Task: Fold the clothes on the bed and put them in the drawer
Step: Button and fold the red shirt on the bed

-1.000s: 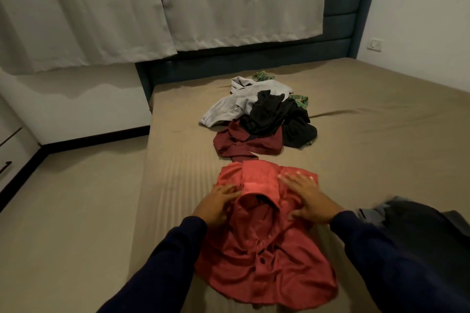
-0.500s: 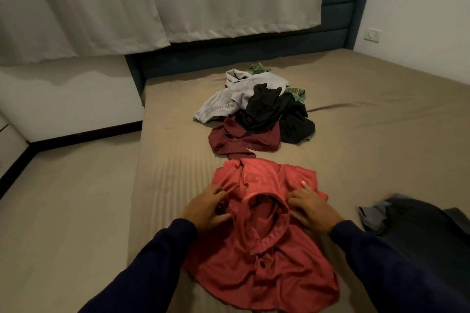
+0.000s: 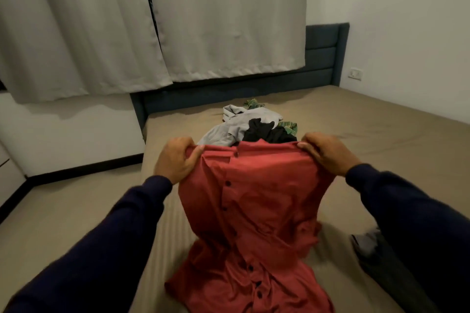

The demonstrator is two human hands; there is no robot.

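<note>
Bed: the wide mattress in a tan, faintly ribbed sheet fills the lower view and serves as landmark; its dark blue padded headboard stands at the far end under pale grey curtains.
Change: a second ago the red shirt lay crumpled flat on the sheet under both palms; now its upper part is raised off the bed and pulled wide, and the view has tilted up, showing more curtain.
Red shirt: the brick-red button-front shirt of thin, soft cloth hangs from its top edge above the near part of the bed, a row of small dark buttons running down the placket; its lower hem lies bunched on the sheet at the near edge.
Pile: a loose heap of unfolded clothes sits mid-bed, beyond the shirt: a light grey garment, a black one, and scraps of green plaid.
Dark garment: a grey-and-black piece lies on the bed's near right, partly hidden by a sleeve.
Left hand: the left hand, in a navy sleeve, grips the shirt's left top corner, fingers curled round the cloth.
Right hand: the right hand pinches the right top corner likewise, well apart from the left.
</note>
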